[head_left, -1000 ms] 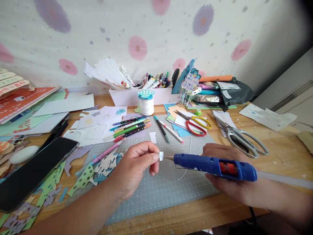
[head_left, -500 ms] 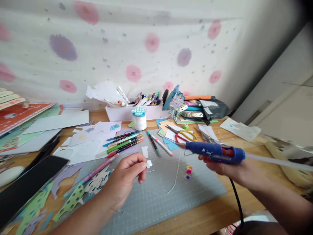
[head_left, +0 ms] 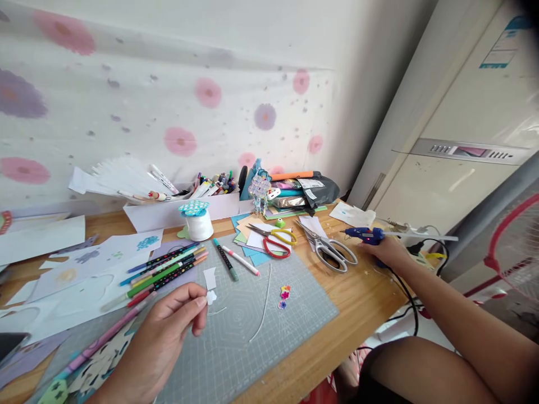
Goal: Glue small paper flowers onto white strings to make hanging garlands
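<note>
My left hand (head_left: 168,331) is closed in a pinch on a small white flower-shaped piece (head_left: 211,297), held just above the grey cutting mat (head_left: 252,342). My right hand (head_left: 385,251) reaches far to the right and grips a blue hot glue gun (head_left: 364,234) low over the table's right end, its glue stick pointing right. A white string (head_left: 261,306) and small coloured flower stickers (head_left: 284,295) lie on the mat between my hands.
Silver scissors (head_left: 328,247) and red-and-yellow scissors (head_left: 273,240) lie beside the mat. Markers (head_left: 168,269), a thread spool (head_left: 199,220), a white pen box (head_left: 181,210) and paper stacks crowd the wooden desk (head_left: 362,297). A white appliance (head_left: 463,140) and a fan (head_left: 514,247) stand at the right.
My right hand carried the glue gun away from the white piece, rightward to the table's far end. The view swung right. My left hand kept its pinch on the piece.
</note>
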{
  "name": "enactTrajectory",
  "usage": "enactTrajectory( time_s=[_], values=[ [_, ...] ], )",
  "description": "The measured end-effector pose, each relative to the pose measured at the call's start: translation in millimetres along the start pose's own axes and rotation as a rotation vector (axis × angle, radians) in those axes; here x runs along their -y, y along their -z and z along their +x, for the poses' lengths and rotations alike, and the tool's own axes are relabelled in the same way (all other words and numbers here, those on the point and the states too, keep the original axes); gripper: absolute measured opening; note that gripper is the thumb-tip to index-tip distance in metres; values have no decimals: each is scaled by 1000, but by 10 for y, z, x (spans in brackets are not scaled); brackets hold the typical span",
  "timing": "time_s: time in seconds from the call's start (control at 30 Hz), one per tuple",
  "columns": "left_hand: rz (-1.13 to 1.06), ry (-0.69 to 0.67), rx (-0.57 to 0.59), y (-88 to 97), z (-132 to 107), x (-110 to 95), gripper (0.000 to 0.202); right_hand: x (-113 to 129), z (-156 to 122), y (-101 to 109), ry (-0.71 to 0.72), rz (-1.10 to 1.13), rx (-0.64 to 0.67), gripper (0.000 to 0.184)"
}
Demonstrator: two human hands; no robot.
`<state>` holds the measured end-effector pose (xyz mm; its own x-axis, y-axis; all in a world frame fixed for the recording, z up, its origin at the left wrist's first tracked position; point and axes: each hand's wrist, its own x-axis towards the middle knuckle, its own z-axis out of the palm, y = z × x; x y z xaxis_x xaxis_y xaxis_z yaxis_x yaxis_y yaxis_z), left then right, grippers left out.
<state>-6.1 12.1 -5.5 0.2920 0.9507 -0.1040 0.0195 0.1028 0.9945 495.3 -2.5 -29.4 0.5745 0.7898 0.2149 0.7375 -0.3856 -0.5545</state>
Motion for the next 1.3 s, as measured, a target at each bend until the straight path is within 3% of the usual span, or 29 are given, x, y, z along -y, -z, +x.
enactTrajectory(
  time_s=[0.17, 0.27, 0.33, 0.4, 0.53, 0.63, 0.73, 0.87, 1.0, 1.2, 1.3],
  values=[
    [-4, -30, -27, -42, -18, -82, 21, -27, -155, 248, 0, -167, 101, 35],
    [-10, -52, -25, -70, -28, -109, 17, -71, -454, 475, 18, -412, 28, 32],
    [-3, -57, -9, -79, -22, -97, 17, 18, -689, 561, 108, -412, 187, 26],
    [5, -53, 12, -78, -14, -71, 17, 256, -921, 555, 333, -259, 363, 22],
    [22, -49, 28, -58, -10, -45, 16, 1038, -1236, 297, 780, -113, 656, 17],
    [34, -70, -4, -35, -12, -73, 15, 1561, -1262, 5, 1002, -55, 701, 21],
    [50, -90, -32, -20, -4, -101, 16, 1860, -1178, -287, 1125, -48, 712, 19],
    [64, -48, -19, -26, 7, -85, 17, 2009, -1053, -608, 1238, -46, 850, 14],
    [39, 11, -2, -42, 6, -44, 15, 2027, -1006, -783, 1316, 20, 928, 8],
    [19, 57, 11, -52, -5, -32, 17, 2026, -1089, -797, 1370, -68, 886, 18],
    [25, 69, 5, -67, -20, -43, 18, 2110, -1142, -689, 1261, -3, 981, 13]
  ],
)
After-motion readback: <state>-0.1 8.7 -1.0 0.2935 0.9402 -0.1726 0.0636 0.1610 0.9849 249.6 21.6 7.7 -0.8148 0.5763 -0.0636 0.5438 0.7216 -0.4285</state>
